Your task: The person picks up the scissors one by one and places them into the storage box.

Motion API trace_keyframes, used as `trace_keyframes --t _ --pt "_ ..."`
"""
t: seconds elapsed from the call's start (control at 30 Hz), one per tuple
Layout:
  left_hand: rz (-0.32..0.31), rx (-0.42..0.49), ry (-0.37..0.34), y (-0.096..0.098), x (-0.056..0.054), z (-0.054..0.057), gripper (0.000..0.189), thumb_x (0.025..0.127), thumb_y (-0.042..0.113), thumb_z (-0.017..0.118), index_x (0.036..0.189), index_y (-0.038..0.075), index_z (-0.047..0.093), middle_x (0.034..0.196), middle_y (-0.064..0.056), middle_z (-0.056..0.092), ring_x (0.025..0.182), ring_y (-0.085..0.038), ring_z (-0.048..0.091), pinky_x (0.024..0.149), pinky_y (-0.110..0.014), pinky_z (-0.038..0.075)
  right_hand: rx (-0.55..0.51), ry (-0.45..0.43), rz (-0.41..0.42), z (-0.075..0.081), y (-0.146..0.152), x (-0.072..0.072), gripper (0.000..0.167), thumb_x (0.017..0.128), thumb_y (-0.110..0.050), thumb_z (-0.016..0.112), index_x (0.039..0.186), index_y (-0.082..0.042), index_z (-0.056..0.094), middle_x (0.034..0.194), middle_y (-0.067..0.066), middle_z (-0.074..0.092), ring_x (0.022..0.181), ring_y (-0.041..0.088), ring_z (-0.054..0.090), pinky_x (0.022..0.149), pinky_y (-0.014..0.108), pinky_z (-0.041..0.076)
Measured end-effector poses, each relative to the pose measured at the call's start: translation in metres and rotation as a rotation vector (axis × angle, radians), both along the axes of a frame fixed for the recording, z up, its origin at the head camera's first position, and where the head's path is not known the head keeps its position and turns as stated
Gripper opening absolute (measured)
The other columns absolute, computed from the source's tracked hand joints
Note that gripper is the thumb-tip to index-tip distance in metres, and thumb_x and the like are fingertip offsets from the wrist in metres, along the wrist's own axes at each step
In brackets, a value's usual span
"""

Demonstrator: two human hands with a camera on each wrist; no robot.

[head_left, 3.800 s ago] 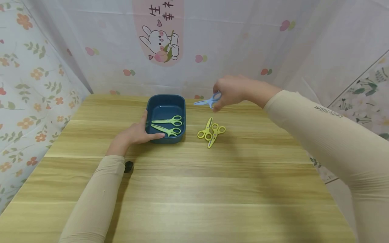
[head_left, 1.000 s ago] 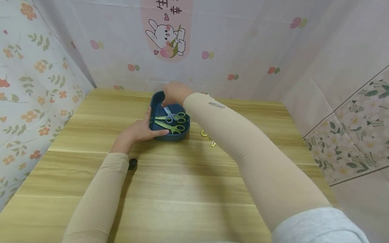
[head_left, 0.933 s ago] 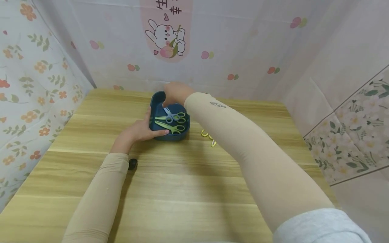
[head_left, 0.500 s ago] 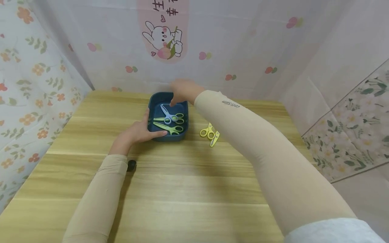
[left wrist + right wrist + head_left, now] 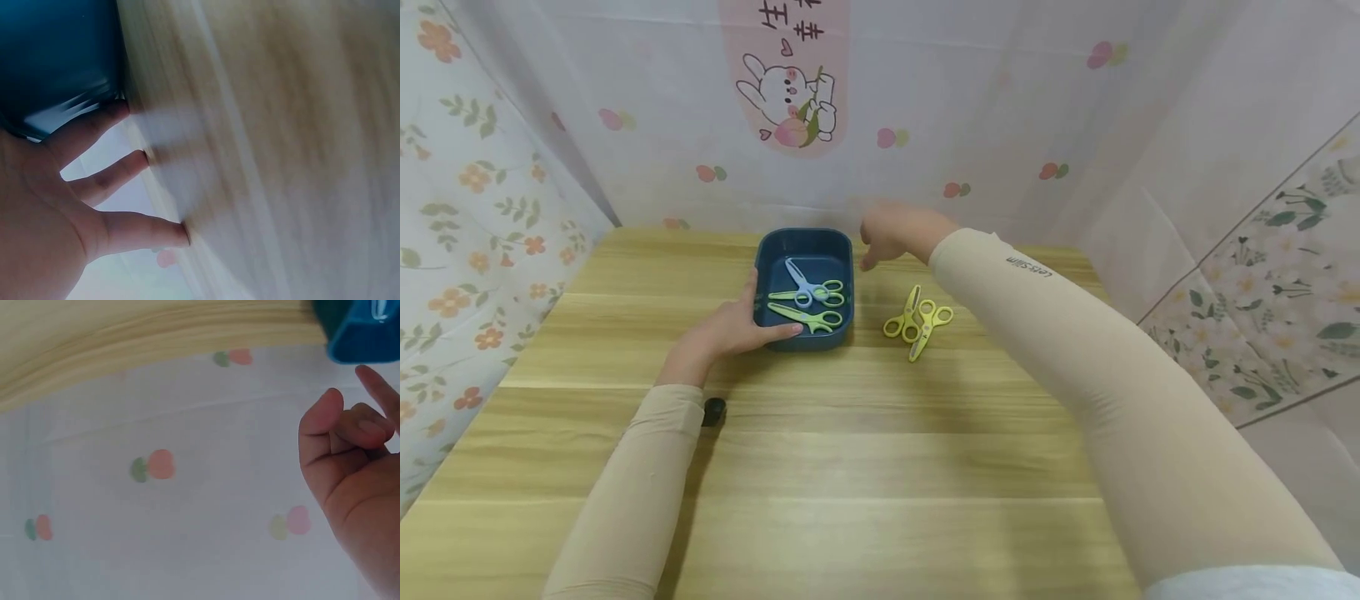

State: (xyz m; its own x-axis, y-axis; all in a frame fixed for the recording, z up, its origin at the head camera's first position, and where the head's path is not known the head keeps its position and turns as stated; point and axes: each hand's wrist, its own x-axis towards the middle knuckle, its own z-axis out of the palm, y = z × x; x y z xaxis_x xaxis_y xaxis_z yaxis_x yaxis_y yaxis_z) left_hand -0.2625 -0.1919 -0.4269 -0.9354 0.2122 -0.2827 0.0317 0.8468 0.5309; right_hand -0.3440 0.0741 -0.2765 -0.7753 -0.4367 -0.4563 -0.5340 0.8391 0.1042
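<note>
My left hand (image 5: 722, 333) rests against the left side of a dark blue box (image 5: 805, 239), its thumb across the near rim. In the left wrist view its fingers (image 5: 147, 230) are straight and spread, one right at the box wall. Inside the box lie blue scissors (image 5: 797, 272) on top of green scissors (image 5: 837, 297), with a second green pair (image 5: 793, 313) nearer me. Holding nothing, my right hand (image 5: 895, 232) hovers just right of the box, fingers loosely bent. Yellow scissors (image 5: 909, 317) and another yellow pair (image 5: 924, 332) lie together on the table, right of the box.
The wooden table (image 5: 850, 467) ends at a patterned white curtain (image 5: 985, 125) right behind the box. A floral curtain (image 5: 475, 208) hangs at the left. By my left wrist a small black object (image 5: 714, 411) shows.
My right hand carried the blue scissors into the box, let them go there and moved out to the right. Both yellow pairs show fully again. My left hand stays at the box.
</note>
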Motion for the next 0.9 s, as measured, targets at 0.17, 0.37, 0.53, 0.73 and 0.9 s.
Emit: trace_keyframes --t 0.17,0.37,0.53,0.73,0.9 --pt "-0.004 -0.003 -0.018 0.0 0.002 0.002 0.146 0.081 0.092 0.061 0.165 0.015 -0.031 0.168 -0.042 0.022 0.153 -0.058 0.036 0.124 -0.069 0.035 0.02 -0.075 -0.035 -0.009 0.024 0.003 0.062 0.105 -0.042 0.066 0.155 -0.008 0.054 0.172 0.011 0.04 0.159 0.035 0.037 0.131 0.051 0.032" --pt "-0.006 -0.005 -0.016 0.0 0.001 0.003 0.146 0.081 0.092 0.06 0.164 0.015 -0.032 0.168 -0.043 0.022 0.153 -0.058 0.036 0.124 -0.069 0.035 -0.024 -0.136 -0.055 -0.035 0.055 0.005 0.065 0.104 -0.039 0.069 0.159 -0.011 0.05 0.172 0.015 0.038 0.159 0.038 0.036 0.13 0.055 0.034" --pt "-0.004 -0.005 -0.026 0.0 0.0 0.005 0.147 0.081 0.093 0.06 0.164 0.014 -0.032 0.168 -0.043 0.022 0.152 -0.058 0.037 0.123 -0.069 0.036 -0.099 -0.191 -0.137 -0.06 0.082 0.004 0.068 0.102 -0.033 0.072 0.16 -0.009 0.047 0.171 0.017 0.039 0.159 0.04 0.037 0.128 0.058 0.034" --pt "-0.005 -0.017 -0.03 0.001 -0.001 0.003 0.147 0.081 0.093 0.059 0.164 0.014 -0.032 0.168 -0.042 0.021 0.152 -0.058 0.037 0.123 -0.069 0.035 -0.167 -0.201 -0.176 -0.084 0.108 0.009 0.065 0.097 -0.017 0.072 0.158 -0.009 0.051 0.165 0.018 0.047 0.145 0.036 0.052 0.117 0.051 0.047" --pt "-0.004 -0.016 -0.025 0.001 0.0 0.003 0.146 0.081 0.093 0.059 0.164 0.015 -0.032 0.168 -0.042 0.022 0.152 -0.058 0.037 0.123 -0.069 0.036 -0.205 -0.214 -0.171 -0.099 0.12 0.011 0.072 0.087 0.003 0.064 0.157 -0.01 0.053 0.16 0.019 0.053 0.121 0.028 0.053 0.095 0.039 0.046"
